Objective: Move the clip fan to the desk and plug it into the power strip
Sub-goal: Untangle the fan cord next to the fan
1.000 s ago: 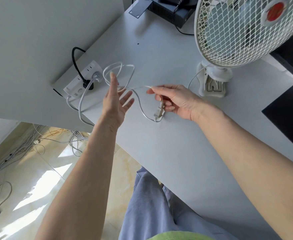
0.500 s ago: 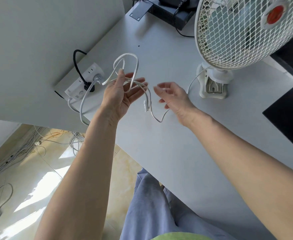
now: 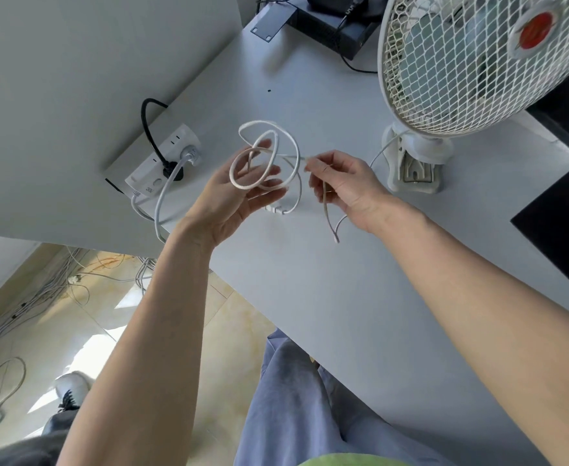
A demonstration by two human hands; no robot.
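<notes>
Up on the grey desk (image 3: 310,297) stands the white clip fan (image 3: 471,58), its mesh guard with a red centre badge filling the upper right of the view and its clamp base (image 3: 414,169) resting flat on the desktop. From that base a thin white cord (image 3: 291,153) runs leftward to the hands, which hover just above the desk between the fan and the power strip. The left hand (image 3: 239,193) is palm up with its fingers only loosely bent, and several loops of the cord are draped over and around those fingers. The right hand (image 3: 343,183) pinches the cord between thumb and forefinger just beside the loops, and a further length hangs below it in a small bend. A small whitish piece on the cord (image 3: 278,210) hangs under the loops; it is too blurred to say what it is. The white power strip (image 3: 162,166) lies at the desk's far left corner against the wall, with a black plug (image 3: 172,171) and a white plug (image 3: 190,153) already seated in it, their cables running off the desk edge. A black box (image 3: 330,25) sits at the far end of the desk behind the fan. Below the desk edge, loose cables (image 3: 41,290) sprawl over the tiled floor
</notes>
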